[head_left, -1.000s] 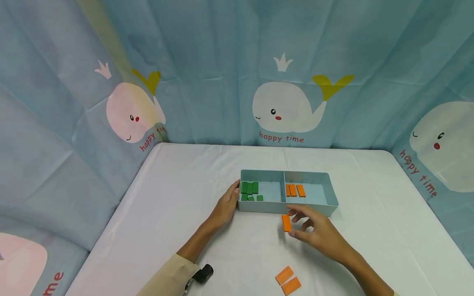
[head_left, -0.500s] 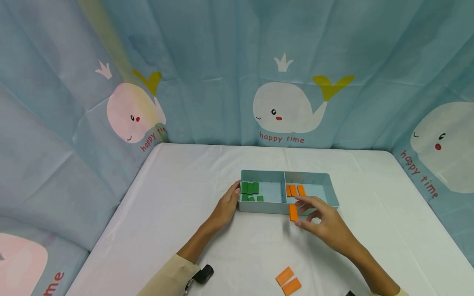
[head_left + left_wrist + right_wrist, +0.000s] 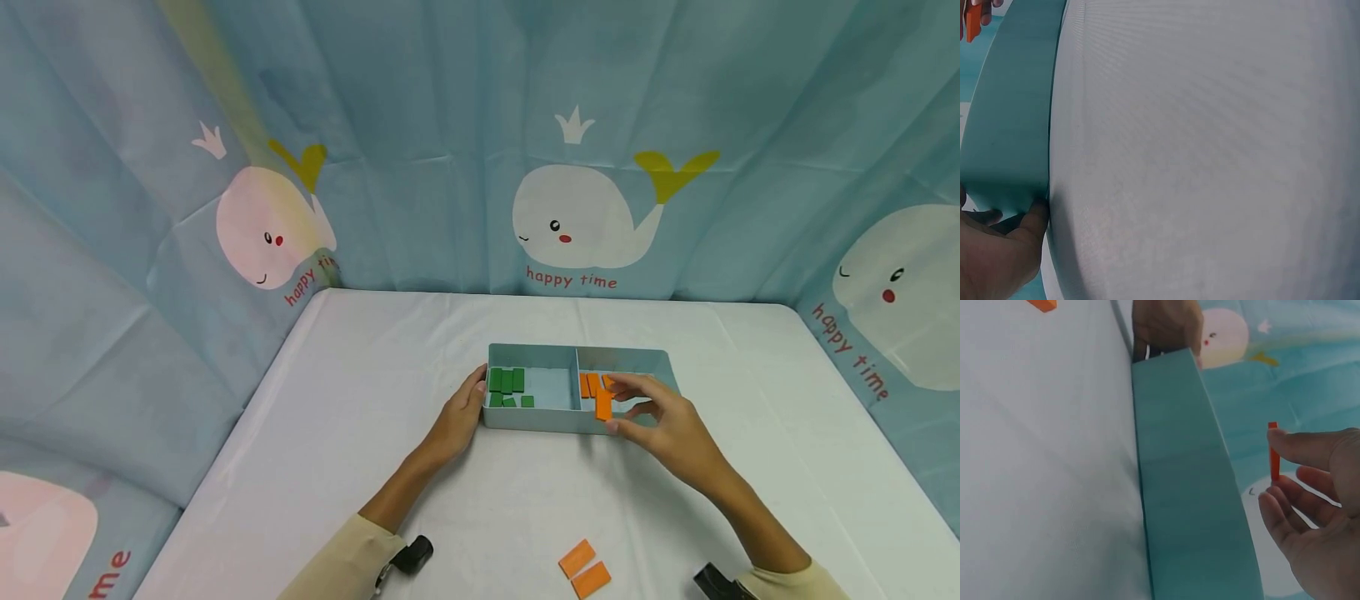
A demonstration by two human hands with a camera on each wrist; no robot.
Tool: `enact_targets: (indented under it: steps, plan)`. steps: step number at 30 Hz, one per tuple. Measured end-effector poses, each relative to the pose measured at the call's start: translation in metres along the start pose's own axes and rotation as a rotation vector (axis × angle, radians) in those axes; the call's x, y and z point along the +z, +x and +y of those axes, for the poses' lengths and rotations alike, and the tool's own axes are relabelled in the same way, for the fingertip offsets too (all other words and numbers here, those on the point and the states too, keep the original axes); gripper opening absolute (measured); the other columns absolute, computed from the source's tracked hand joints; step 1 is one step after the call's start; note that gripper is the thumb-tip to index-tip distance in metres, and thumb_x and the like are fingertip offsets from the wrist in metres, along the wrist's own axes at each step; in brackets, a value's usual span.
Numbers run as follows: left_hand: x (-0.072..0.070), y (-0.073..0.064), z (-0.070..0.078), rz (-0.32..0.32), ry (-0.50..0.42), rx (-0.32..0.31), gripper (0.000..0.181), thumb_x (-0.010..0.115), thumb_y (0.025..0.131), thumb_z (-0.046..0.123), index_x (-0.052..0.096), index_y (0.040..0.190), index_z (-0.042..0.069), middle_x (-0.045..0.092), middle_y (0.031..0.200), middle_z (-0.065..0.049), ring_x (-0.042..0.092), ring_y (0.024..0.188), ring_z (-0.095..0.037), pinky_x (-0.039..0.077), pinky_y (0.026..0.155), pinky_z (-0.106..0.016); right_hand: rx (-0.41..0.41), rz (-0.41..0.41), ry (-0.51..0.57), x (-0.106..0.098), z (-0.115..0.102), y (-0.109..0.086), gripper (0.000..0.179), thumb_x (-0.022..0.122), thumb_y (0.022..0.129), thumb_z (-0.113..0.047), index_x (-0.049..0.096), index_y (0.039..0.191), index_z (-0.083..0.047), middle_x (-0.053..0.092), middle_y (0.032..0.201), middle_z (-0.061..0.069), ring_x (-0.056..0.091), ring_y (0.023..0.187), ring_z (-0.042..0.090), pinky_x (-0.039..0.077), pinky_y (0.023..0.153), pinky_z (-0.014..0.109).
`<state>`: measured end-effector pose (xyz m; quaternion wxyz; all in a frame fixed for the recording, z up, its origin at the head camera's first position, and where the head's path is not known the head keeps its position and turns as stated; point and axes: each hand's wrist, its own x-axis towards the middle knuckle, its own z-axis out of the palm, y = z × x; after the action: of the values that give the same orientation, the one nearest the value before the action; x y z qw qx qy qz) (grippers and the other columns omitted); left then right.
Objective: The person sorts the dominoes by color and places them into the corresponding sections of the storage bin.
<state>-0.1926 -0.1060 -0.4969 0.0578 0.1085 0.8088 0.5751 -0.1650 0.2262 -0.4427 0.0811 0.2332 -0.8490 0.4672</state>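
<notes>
My right hand (image 3: 675, 425) pinches an orange rectangular tile (image 3: 603, 405) between thumb and fingertips, above the front wall of the blue-green divided box (image 3: 540, 419). In the right wrist view, this tile (image 3: 1274, 453) stands edge-on beyond the box's rim. The left hand (image 3: 454, 421) holds the box at its left end, with fingers along the end wall and the thumb at the near corner. Several green pieces (image 3: 507, 382) lie in the left compartment. Orange tiles (image 3: 588, 385) lie in the right compartment, partly hidden by my right hand.
Two more orange tiles (image 3: 590, 579) lie side by side on the white tablecloth (image 3: 375, 375), near the front edge of the view. A divider (image 3: 577, 379) splits the box. Behind the table hangs a blue curtain (image 3: 420, 225) printed with whales.
My right hand has carried the pinched tile away from me and slightly right, from in front of the box to above its front wall. The left hand and box have stayed put.
</notes>
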Motion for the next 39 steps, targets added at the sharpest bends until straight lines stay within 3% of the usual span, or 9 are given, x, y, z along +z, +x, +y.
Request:
enact_targets:
  steps: [14, 23, 30, 39]
  plan:
    - [0.0, 0.0, 0.001, 0.0, 0.01, -0.018, 0.058, 0.028, 0.119, 0.034, 0.021, 0.17, 0.007, 0.027, 0.175, -0.009, 0.019, 0.163, -0.03, 0.018, 0.132, -0.055, 0.011, -0.01, -0.029, -0.006, 0.009, 0.013, 0.061, 0.085, 0.091, -0.006, 0.06, 0.147, -0.006, 0.069, 0.128, 0.008, 0.064, 0.114, 0.022, 0.055, 0.091, 0.013]
    - [0.001, 0.0, 0.001, 0.017, 0.018, -0.019, 0.058, 0.028, 0.119, 0.035, 0.024, 0.169, 0.007, 0.029, 0.174, -0.01, 0.02, 0.163, -0.031, 0.018, 0.132, -0.055, 0.099, -0.074, 0.012, -0.009, 0.014, 0.023, 0.06, 0.084, 0.093, -0.009, 0.059, 0.147, -0.006, 0.068, 0.131, 0.012, 0.071, 0.111, 0.028, 0.06, 0.092, 0.022]
    - [0.001, 0.0, 0.002, 0.02, 0.017, -0.021, 0.058, 0.028, 0.119, 0.036, 0.023, 0.169, 0.007, 0.028, 0.174, -0.01, 0.02, 0.163, -0.031, 0.018, 0.132, -0.055, 0.15, -0.111, 0.043, -0.01, 0.019, 0.029, 0.061, 0.083, 0.092, -0.006, 0.059, 0.148, -0.006, 0.067, 0.134, 0.015, 0.071, 0.109, 0.03, 0.06, 0.088, 0.018]
    - [0.001, 0.0, 0.001, 0.019, 0.022, -0.017, 0.058, 0.028, 0.119, 0.034, 0.023, 0.169, 0.006, 0.028, 0.174, -0.01, 0.02, 0.163, -0.031, 0.018, 0.132, -0.055, 0.212, -0.153, 0.115, -0.008, 0.027, 0.038, 0.057, 0.08, 0.093, -0.001, 0.059, 0.146, 0.001, 0.066, 0.135, 0.018, 0.071, 0.106, 0.029, 0.064, 0.083, 0.025]
